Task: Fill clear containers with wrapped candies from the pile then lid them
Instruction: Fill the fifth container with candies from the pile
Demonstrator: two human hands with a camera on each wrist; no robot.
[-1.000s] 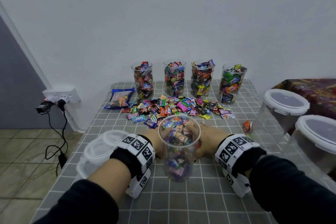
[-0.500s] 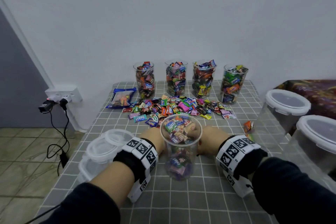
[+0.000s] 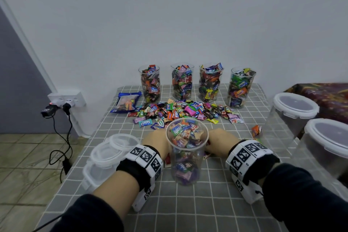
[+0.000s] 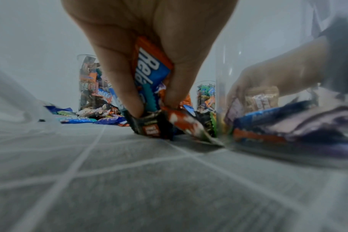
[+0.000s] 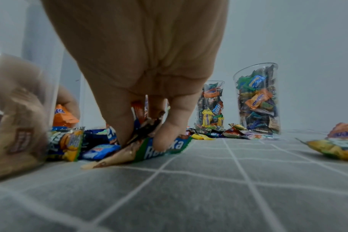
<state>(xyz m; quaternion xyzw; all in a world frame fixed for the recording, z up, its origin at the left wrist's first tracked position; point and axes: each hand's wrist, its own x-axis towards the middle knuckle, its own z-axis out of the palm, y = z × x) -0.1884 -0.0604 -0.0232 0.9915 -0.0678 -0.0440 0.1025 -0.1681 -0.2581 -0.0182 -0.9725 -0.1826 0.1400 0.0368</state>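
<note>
Fifth cup [image 3: 186,149] filling
Four cups [image 3: 196,83] full, unlidded; left hand [image 4: 149,51] and right hand [image 5: 145,66] fingers pinching candies [image 3: 185,112]; lids [image 3: 111,151] waiting.

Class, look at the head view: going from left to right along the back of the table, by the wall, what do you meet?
Blue candy bag → first filled cup → second filled cup → third filled cup → fourth filled cup, all four packed with wrapped candies and without lids.
</note>
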